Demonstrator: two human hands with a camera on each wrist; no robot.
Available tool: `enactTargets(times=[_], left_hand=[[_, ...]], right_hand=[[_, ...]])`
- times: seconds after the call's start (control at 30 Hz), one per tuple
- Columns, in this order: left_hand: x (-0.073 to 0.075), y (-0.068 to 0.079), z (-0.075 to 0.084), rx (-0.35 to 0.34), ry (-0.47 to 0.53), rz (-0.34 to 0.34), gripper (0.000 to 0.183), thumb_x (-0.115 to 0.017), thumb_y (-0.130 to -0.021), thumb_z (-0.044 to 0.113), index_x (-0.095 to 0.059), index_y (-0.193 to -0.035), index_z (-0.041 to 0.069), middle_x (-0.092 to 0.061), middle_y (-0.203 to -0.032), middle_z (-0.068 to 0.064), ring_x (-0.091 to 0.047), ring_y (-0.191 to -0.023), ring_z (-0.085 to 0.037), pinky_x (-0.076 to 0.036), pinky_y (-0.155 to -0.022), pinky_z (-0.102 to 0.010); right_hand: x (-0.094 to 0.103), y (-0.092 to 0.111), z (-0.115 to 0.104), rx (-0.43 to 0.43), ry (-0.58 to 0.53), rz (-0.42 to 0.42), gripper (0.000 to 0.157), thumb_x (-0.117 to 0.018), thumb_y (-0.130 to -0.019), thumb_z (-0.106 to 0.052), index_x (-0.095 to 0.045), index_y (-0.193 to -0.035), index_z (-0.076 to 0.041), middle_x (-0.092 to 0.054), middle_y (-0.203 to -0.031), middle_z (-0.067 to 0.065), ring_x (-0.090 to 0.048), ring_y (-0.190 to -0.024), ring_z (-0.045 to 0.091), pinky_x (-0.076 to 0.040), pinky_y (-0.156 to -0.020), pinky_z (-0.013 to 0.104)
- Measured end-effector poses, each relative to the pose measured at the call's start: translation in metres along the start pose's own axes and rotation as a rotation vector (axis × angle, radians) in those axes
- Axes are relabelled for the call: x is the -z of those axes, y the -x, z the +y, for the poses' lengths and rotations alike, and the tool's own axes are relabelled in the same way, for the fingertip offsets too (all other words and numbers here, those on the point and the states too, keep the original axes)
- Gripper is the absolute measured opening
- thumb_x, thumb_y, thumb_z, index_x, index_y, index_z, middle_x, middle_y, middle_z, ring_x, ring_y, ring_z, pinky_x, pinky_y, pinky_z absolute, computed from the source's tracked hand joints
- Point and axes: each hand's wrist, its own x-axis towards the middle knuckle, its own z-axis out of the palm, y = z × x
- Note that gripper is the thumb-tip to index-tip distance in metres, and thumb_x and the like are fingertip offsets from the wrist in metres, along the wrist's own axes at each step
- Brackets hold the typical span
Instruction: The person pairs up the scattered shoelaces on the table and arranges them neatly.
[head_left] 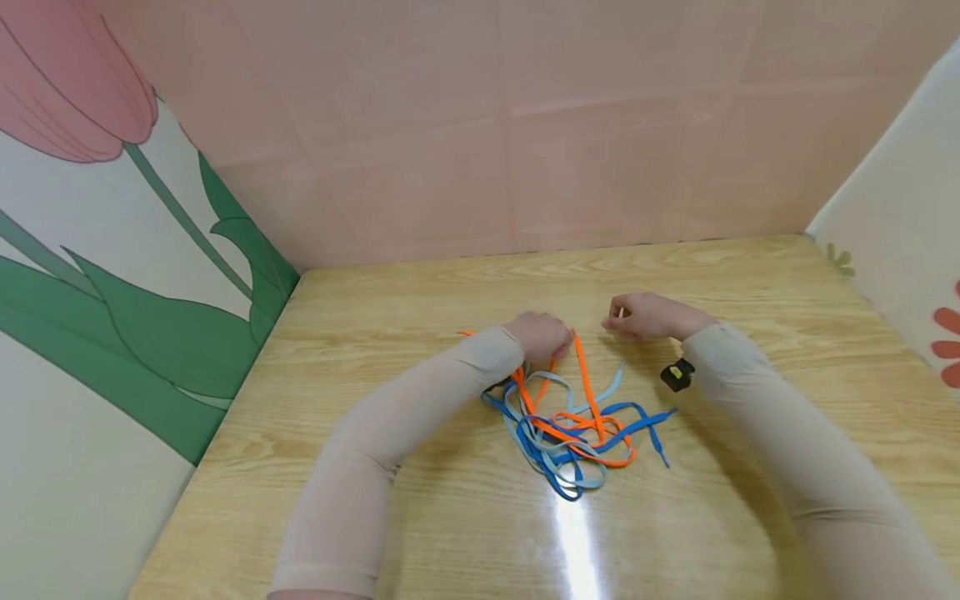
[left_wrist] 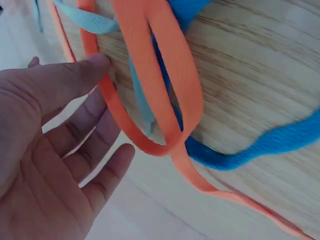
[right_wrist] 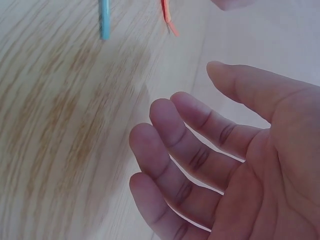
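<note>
Through my feeds I see the left hand point(head_left: 538, 336) at the far side of a loose tangle of laces near the middle of the wooden tabletop point(head_left: 375, 333). Its thumb and fingers pinch the orange lace point(left_wrist: 187, 80), which runs up to them from the tangle; the fingertips behind are partly hidden from me. The orange lace loops over and among a blue lace point(left_wrist: 270, 142) and a light blue lace point(left_wrist: 90, 19), and the blue ends spread out toward the right. My right hand point(head_left: 651, 317) hangs beyond the tangle on the right, its fingers loosely bent, thumb apart, grasping nothing. I make out a small black object point(head_left: 677, 377) with a yellow patch beside the right sleeve point(head_left: 780, 425). A pink wall point(head_left: 510, 150) stands behind.
</note>
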Motion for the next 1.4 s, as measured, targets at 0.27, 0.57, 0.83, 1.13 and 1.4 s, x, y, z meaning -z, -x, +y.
enactTargets(times=[0.27,0.57,0.83,1.13,1.4], left_hand=[[0.028,0.039,-0.024,-0.012,0.225,0.168,0.006,-0.055,-0.098,0.012,-0.060,-0.101,0.013,-0.061,-0.096,0.001,-0.054,-0.084,-0.011,-0.046,-0.075,-0.025],[0.078,0.101,-0.064,0.016,0.690,0.484,0.017,-0.052,-0.099,0.005,-0.063,-0.111,0.000,-0.065,-0.106,-0.013,-0.057,-0.091,-0.021,-0.048,-0.079,-0.027],[0.113,0.150,-0.080,0.060,1.052,0.720,0.017,-0.053,-0.099,0.010,-0.064,-0.110,0.001,-0.066,-0.100,-0.009,-0.063,-0.088,-0.018,-0.053,-0.083,-0.028],[0.106,0.162,-0.089,0.086,1.179,0.715,0.014,-0.054,-0.097,0.002,-0.058,-0.110,0.004,-0.066,-0.086,-0.012,-0.063,-0.078,-0.026,-0.056,-0.082,-0.037],[0.068,0.155,-0.101,0.210,1.154,0.528,0.012,-0.060,-0.096,0.009,-0.058,-0.106,0.005,-0.068,-0.089,-0.018,-0.065,-0.077,-0.024,-0.056,-0.080,-0.036]], right_hand=[[0.001,0.003,-0.001,0.009,-0.012,0.004,0.025,-0.051,-0.101,-0.028,-0.056,-0.096,-0.004,-0.053,-0.064,0.003,-0.046,-0.056,0.013,-0.041,-0.054,0.028],[0.004,0.005,0.000,0.008,0.007,-0.001,0.026,-0.050,-0.101,-0.029,-0.057,-0.099,-0.003,-0.055,-0.066,0.005,-0.047,-0.057,0.013,-0.042,-0.055,0.029],[0.007,0.006,0.001,0.025,0.002,-0.016,0.026,-0.049,-0.102,-0.027,-0.056,-0.100,-0.002,-0.056,-0.068,0.008,-0.047,-0.058,0.015,-0.041,-0.056,0.030],[0.004,0.004,0.001,0.055,0.016,-0.019,0.020,-0.052,-0.100,-0.023,-0.058,-0.101,-0.004,-0.055,-0.070,0.004,-0.047,-0.062,0.015,-0.040,-0.058,0.029],[-0.001,0.003,-0.006,0.083,-0.030,-0.094,0.008,-0.056,-0.098,-0.013,-0.059,-0.102,-0.006,-0.056,-0.075,0.005,-0.048,-0.064,0.016,-0.041,-0.057,0.028]])
